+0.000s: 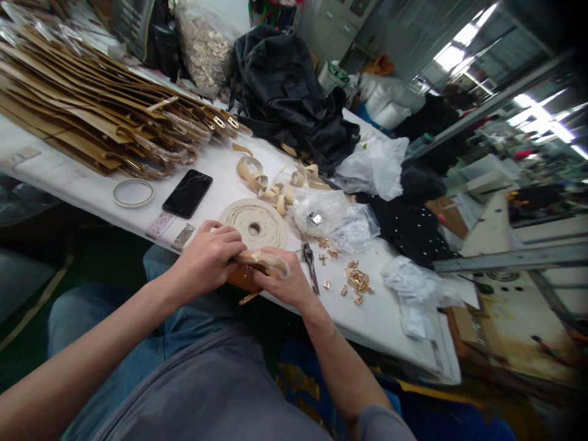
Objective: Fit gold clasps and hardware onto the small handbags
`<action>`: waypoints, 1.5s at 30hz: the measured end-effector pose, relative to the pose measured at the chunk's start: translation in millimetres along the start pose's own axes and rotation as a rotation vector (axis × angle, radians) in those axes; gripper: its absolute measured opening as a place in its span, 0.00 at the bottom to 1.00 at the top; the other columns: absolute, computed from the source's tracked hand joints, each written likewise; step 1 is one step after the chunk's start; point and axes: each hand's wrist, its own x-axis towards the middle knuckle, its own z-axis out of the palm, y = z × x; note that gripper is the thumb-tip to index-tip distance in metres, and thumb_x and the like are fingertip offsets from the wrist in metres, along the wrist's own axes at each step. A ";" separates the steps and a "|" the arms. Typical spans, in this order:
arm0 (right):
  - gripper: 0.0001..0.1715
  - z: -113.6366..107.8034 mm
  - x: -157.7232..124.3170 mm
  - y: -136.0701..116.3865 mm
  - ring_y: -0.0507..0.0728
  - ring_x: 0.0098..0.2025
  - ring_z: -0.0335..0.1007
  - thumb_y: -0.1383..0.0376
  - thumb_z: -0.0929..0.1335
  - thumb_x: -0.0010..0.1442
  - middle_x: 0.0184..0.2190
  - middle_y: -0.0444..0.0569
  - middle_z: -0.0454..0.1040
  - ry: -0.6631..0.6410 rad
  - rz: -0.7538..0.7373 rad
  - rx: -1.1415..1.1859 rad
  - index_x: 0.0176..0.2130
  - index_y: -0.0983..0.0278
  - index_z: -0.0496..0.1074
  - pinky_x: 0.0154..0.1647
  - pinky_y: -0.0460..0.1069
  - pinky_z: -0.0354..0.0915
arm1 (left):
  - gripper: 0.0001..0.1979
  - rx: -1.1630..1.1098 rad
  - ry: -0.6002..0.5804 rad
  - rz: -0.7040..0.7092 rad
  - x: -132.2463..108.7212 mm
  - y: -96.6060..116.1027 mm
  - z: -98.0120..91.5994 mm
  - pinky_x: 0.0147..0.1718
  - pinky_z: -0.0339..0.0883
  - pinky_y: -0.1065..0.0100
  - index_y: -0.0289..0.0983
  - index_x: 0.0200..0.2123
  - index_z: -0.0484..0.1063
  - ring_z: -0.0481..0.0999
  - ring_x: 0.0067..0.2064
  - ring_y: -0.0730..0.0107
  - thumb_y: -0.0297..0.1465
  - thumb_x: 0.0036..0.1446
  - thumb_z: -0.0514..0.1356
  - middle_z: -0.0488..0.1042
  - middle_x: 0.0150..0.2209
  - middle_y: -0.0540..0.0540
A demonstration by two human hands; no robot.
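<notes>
Both my hands grip a tan-brown leather piece [243, 280] at the table's front edge, its upper part wrapped in clear plastic. My left hand [209, 258] closes round its left end, fingers curled over the top. On the other end, my right hand [283, 278] is closed with the thumb side toward the middle. A small metal fitting shows on the leather between them, and a narrow strip hangs below. Just behind the hands lies a cream roll of tape [254, 225]. Right of my right hand are a dark slim tool [311, 268] and gold-coloured metal fittings [359, 280].
A tall stack of brown leather pieces [82, 116] covers the table's left side. Near it lie a tape ring [133, 193] and a black phone [188, 193]. Curled tan strips [257, 174], plastic bags [321, 211] and a black backpack [285, 92] stand farther back.
</notes>
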 end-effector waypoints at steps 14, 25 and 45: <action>0.14 -2.1 -26.9 -47.0 0.58 0.44 0.82 0.74 0.75 0.66 0.43 0.48 0.86 0.051 -0.219 -0.063 0.49 0.59 0.84 0.46 0.52 0.75 | 0.10 -0.091 0.136 0.190 -40.7 21.6 -5.2 0.50 0.70 0.54 0.37 0.54 0.76 0.84 0.46 0.59 0.21 0.75 0.61 0.86 0.46 0.44; 0.18 14.4 -46.9 -40.0 0.62 0.49 0.85 0.70 0.74 0.73 0.49 0.50 0.88 0.191 -0.347 -0.199 0.58 0.55 0.82 0.49 0.58 0.78 | 0.07 0.017 0.171 0.155 -52.7 33.3 -5.6 0.49 0.72 0.50 0.37 0.56 0.75 0.84 0.46 0.53 0.27 0.79 0.60 0.86 0.47 0.39; 0.20 11.3 -58.0 -42.5 0.62 0.45 0.88 0.68 0.73 0.76 0.48 0.50 0.90 0.142 -0.510 -0.301 0.63 0.54 0.80 0.46 0.59 0.78 | 0.12 0.059 0.279 0.222 -76.9 44.7 9.3 0.47 0.74 0.50 0.33 0.59 0.77 0.84 0.47 0.51 0.24 0.77 0.61 0.87 0.49 0.37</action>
